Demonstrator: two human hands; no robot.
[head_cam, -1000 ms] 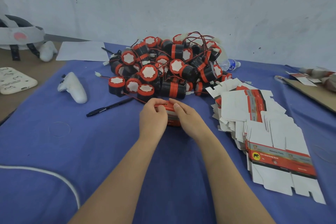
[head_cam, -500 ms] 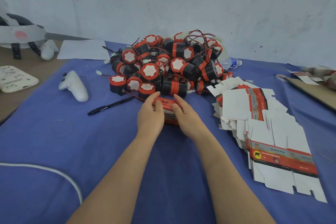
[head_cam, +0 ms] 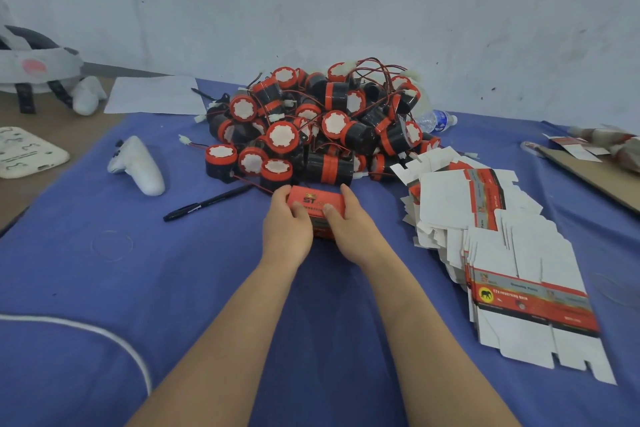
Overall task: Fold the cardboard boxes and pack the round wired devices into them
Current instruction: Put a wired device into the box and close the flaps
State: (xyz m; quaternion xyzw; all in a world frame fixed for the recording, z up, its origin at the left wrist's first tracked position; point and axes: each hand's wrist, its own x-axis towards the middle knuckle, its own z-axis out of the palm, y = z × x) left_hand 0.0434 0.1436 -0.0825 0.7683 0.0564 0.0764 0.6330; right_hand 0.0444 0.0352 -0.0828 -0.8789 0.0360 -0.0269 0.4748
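Now the left hand [head_cam: 285, 230] grips the red box [head_cam: 317, 199] at its left end, the right hand [head_cam: 355, 230] at its right; its long axis runs left-right across frame centre.

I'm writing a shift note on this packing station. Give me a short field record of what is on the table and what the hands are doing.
surface: blue cloth
left hand: left hand grips the left end of the orange box, thumb on top
right hand: right hand grips the right end, thumb on top
box state: folded up, top face shut
devices: pile of round wired devices just behind the box
blanks: stack of flat boxes to the right of the hands
other: black pen, white controller, water bottle
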